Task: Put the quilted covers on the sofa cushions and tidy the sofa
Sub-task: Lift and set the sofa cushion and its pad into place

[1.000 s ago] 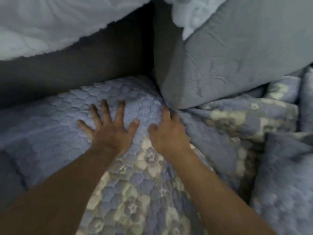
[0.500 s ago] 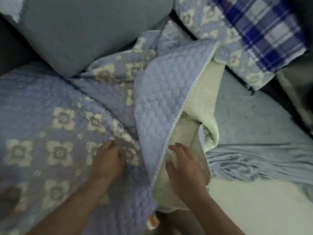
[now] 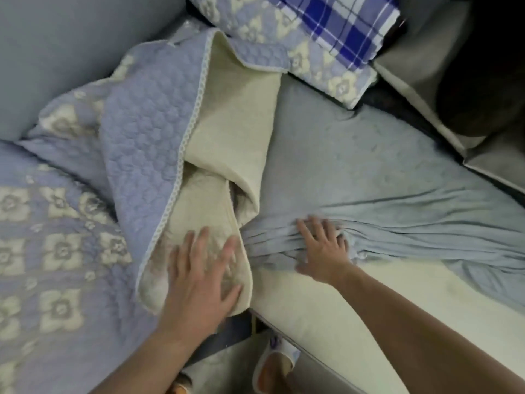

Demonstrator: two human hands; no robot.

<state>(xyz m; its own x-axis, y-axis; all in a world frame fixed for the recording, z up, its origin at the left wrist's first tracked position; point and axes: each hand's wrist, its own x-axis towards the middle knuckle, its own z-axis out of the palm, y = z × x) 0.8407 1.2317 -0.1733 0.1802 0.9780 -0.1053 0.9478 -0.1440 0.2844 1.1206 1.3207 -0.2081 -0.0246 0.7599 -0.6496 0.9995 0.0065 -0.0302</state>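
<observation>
A lavender quilted cover (image 3: pixel 147 132) with cream flowers lies over the left seat cushion, its edge folded back to show the cream underside (image 3: pixel 227 118). My left hand (image 3: pixel 201 271) lies flat with spread fingers on that cream fold near the seat's front edge. To its right, my right hand (image 3: pixel 324 248) presses on the bunched pale blue fabric (image 3: pixel 426 234) that partly covers the right seat cushion (image 3: pixel 326 297), whose cream foam shows at the front.
A grey back cushion (image 3: pixel 71 46) leans at the upper left. A quilted pillow (image 3: pixel 284 41) and a blue plaid cloth (image 3: pixel 341 27) sit at the back. A grey armrest (image 3: pixel 426 69) bounds the right side. A slippered foot (image 3: pixel 275 362) stands on the floor below.
My view has swung right from the sofa's back corner. My left hand went from the flowered top to the cream fold, and my right hand left that fold for the bunched blue fabric.
</observation>
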